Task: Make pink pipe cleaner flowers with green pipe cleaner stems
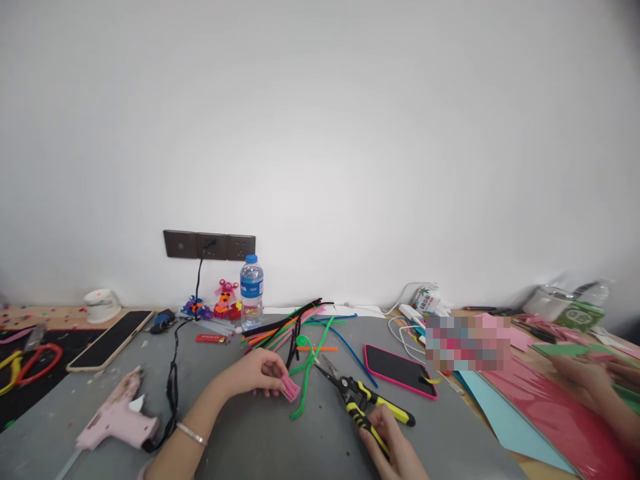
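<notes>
My left hand (264, 372) pinches a small pink bundle (291, 388), which looks like short or folded lengths of pipe cleaner. In my right hand (393, 443) is a pair of pliers (353, 397) with yellow and black handles; its jaws are parted and point away to the left. Between the bundle and the pliers lies a green pipe cleaner (309, 373) with a coiled end. Behind my left hand, several pipe cleaners (280, 330) in black, orange, green and pink lie in a loose pile. A blue pipe cleaner (363, 360) stretches beyond the pliers.
A pink glue gun (117, 417) with a black cord lies left, near a phone (113, 340). A water bottle (251, 293) stands by the wall beside small figures (227, 300). A pink-edged phone (400, 371) lies right. Another person's hands (585, 373) hold green sheets over red paper (550, 407).
</notes>
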A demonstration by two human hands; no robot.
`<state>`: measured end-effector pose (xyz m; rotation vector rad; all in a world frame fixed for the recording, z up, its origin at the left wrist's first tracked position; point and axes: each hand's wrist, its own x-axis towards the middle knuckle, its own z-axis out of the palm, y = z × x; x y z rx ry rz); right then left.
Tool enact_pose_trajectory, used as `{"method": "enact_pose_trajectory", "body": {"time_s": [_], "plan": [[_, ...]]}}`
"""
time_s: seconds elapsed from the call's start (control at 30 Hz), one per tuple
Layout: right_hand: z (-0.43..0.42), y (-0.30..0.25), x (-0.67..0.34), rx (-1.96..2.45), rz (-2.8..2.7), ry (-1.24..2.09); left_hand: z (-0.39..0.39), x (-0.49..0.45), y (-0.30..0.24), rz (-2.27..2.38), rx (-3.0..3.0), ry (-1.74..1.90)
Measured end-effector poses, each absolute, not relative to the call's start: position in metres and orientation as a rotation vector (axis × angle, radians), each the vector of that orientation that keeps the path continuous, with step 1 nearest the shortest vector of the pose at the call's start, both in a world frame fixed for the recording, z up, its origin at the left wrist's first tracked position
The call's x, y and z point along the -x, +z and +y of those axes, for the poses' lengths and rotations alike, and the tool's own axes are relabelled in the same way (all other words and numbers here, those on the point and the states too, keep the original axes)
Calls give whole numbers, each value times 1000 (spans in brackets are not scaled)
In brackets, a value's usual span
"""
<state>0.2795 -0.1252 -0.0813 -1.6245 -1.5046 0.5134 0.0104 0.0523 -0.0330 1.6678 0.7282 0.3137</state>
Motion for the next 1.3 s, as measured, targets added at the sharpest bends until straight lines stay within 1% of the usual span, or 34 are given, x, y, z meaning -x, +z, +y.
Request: {"method": "enact_pose_trajectory", "body": {"time_s": [0.17, 0.33, 0.53, 0.77, 1.1, 1.3], "plan": [[-123, -81, -272, 1555, -1513, 625, 53, -10, -34, 777, -1911, 312], [-122, -79, -270, 1620, -1580, 649, 56, -10, -37, 790, -2017, 344], [-123, -71, -265, 1705, -1635, 656, 55, -11, -38, 800, -2031, 340], [-123, -62, -261, 1735, -1701, 564, 54, -10, -36, 788, -2034, 341], [-124, -65, -262, 1796, -1765, 553, 52, -11, -35, 812, -1995, 333], [-125, -65, -263, 1749, -1713, 566, 53, -10, -38, 799, -1994, 334]]}}
